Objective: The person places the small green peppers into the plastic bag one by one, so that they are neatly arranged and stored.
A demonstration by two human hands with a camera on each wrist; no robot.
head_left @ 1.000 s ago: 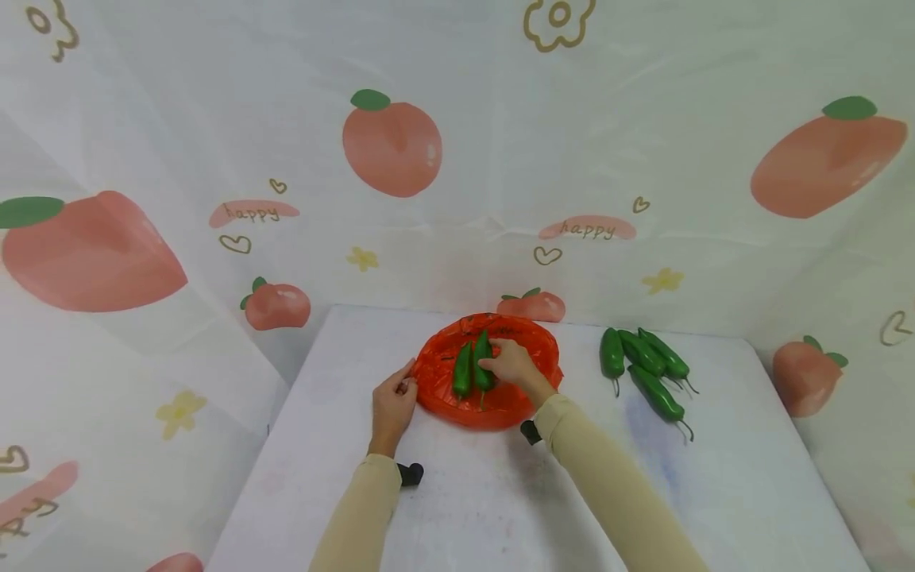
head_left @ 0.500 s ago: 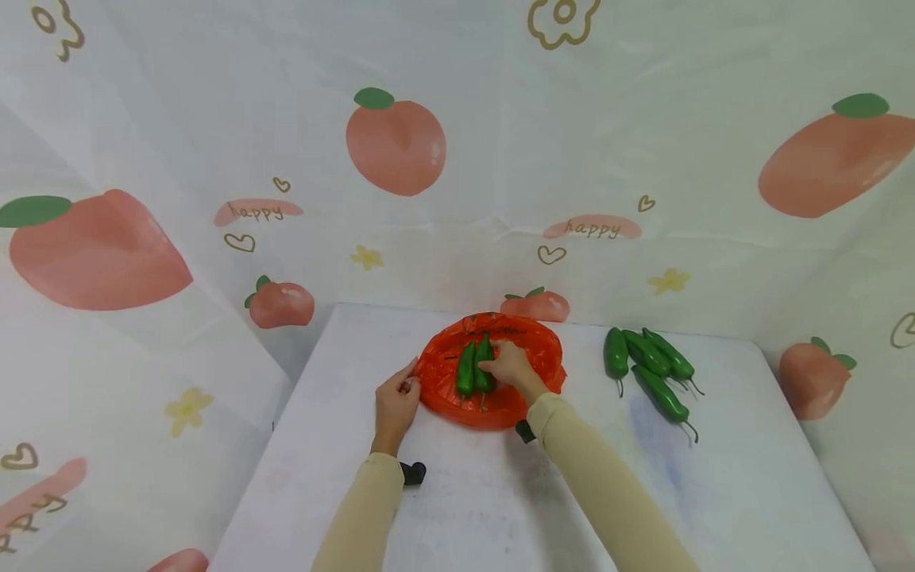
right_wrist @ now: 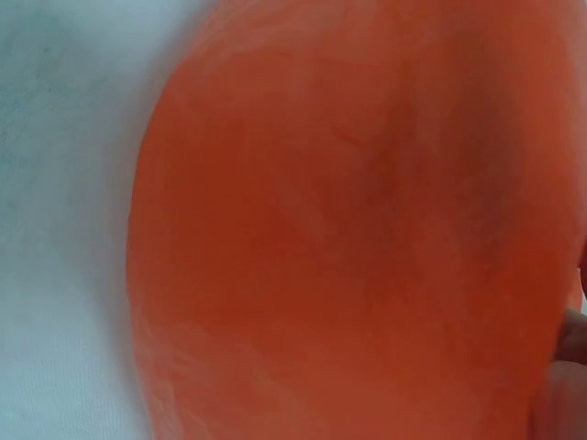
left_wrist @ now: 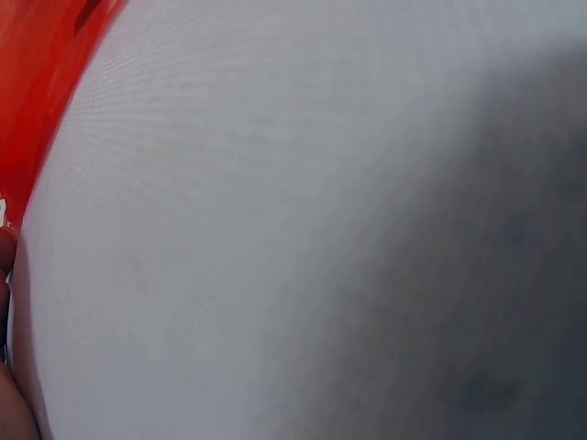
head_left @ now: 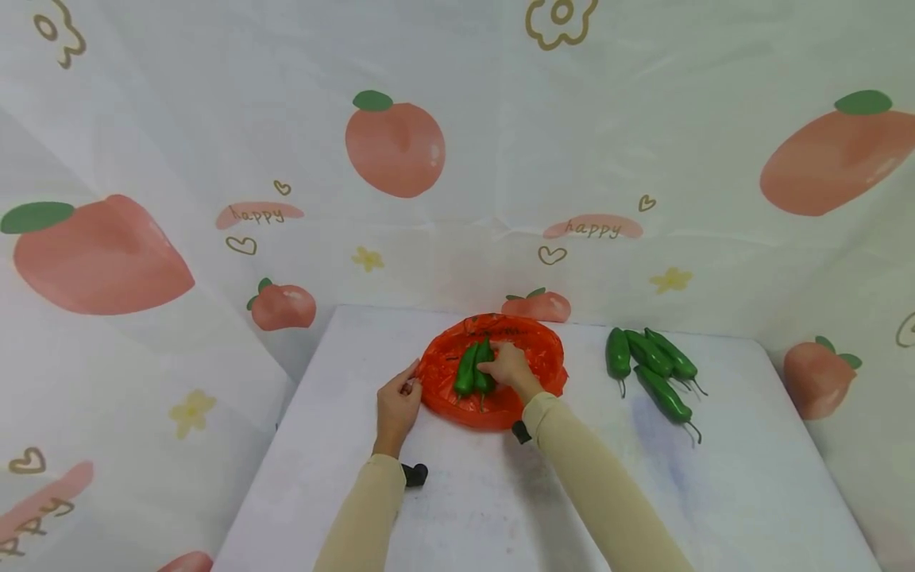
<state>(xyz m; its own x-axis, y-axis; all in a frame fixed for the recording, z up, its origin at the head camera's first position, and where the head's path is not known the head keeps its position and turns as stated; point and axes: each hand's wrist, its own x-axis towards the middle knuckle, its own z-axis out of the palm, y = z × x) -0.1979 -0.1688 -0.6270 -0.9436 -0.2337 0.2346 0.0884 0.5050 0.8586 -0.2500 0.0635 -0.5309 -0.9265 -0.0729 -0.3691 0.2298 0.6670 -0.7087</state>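
Observation:
A red plastic bag (head_left: 472, 415) lies on the white table, spread into a round shape with a raised rim. Two green chili peppers sit inside it side by side, the left pepper (head_left: 466, 373) leaning near the right pepper (head_left: 484, 369). My right hand (head_left: 511, 367) reaches over the bag's right part and grips the right pepper between thumb and fingers. At the left rim, my left hand (head_left: 397, 403) pinches the bag's edge. The left wrist view catches only a strip of the bag (left_wrist: 37, 73). In the right wrist view the bag's side (right_wrist: 275, 211) hides most of the hand.
To the right of the bag lie several more green chili peppers (head_left: 646, 353) in a loose group, one of them (head_left: 665, 395) nearer the front. A white cloth wall with fruit prints (head_left: 457, 238) rises behind the table (head_left: 457, 508).
The right pepper has shifted slightly left and down, closing up to the left pepper, with my right hand still on it. My left hand has stayed at the rim.

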